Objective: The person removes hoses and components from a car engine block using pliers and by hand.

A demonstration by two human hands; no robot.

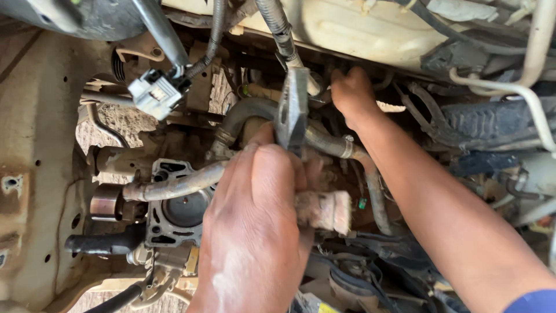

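My left hand (255, 226) is closed around the worn, pale handles of a pair of pliers (292, 113). The grey metal jaws of the pliers point up and close around the base of a ribbed black hose (277, 23) by a metal clamp. My right hand (351, 93) reaches deeper into the engine bay, to the right of the jaws. Its fingers press on parts under a cream plastic tank (347, 26); whether they grip anything is hidden.
A grey electrical connector (155, 93) hangs on its wires at upper left. A rusty pipe (174, 186) crosses a throttle body with a round bore (184, 208). Black rubber hoses (243, 113) and cables fill the right side. A dusty tan body panel (35, 174) lines the left.
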